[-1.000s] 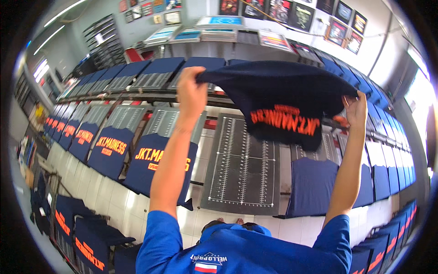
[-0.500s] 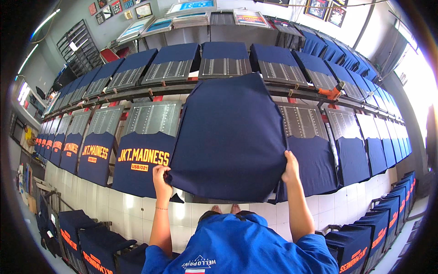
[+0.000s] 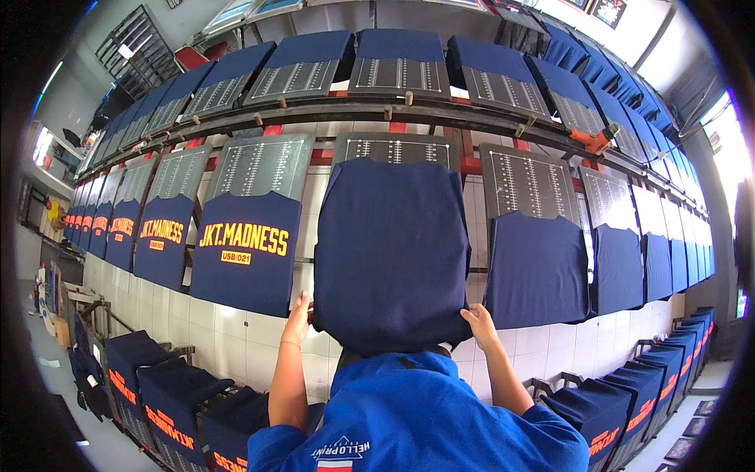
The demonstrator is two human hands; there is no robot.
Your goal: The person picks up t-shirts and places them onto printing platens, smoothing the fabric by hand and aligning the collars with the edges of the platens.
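A plain navy T-shirt (image 3: 392,252) is fitted over the middle printing board (image 3: 397,147), whose dark, scale-marked end shows beyond the fabric. At the shirt's near left edge, my left hand (image 3: 299,317) holds the cloth, its thumb pointing up along the side and its other fingers partly hidden. My right hand (image 3: 478,324) pinches the near right edge. The shirt's lower part hangs close to my body. To its left lies a navy shirt with orange-yellow lettering (image 3: 242,245); to its right, an unprinted navy shirt (image 3: 537,267) covers another board.
Boards with navy shirts run in long rows left and right. A dark metal rail (image 3: 330,110) lies beyond, with an orange heat gun (image 3: 594,139) on it at right. Behind me stand racks of printed shirts (image 3: 169,401). White floor tiles (image 3: 228,322) show between rows.
The shirt has come down and toward me, exposing the middle board's scaled end. Both hands have moved nearer my body and closer together, still at the shirt's edges. The view has tilted.
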